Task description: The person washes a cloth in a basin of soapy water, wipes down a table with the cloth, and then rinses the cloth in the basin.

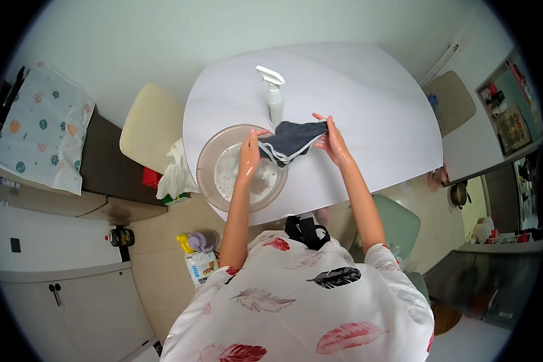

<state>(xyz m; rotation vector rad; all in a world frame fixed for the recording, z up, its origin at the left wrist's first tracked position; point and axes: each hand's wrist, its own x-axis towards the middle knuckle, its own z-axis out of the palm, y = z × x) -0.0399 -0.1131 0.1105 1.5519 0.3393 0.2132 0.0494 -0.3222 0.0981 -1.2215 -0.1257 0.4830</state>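
Stretched between my two hands is a dark grey cloth with a pale edging, its lower edge sagging in folds. My left hand grips its left end above the basin. Its right end is pinched in my right hand, out over the table, with some fingers extended. Both hands look wet. Below the cloth and my left hand stands a round beige basin holding cloudy, sudsy water. A white spray bottle stands upright just behind the cloth.
The basin sits at the left front of a white table. Cream chairs stand at the left and right, and a green stool is near my right side. Bottles and a bag are on the floor at the left.
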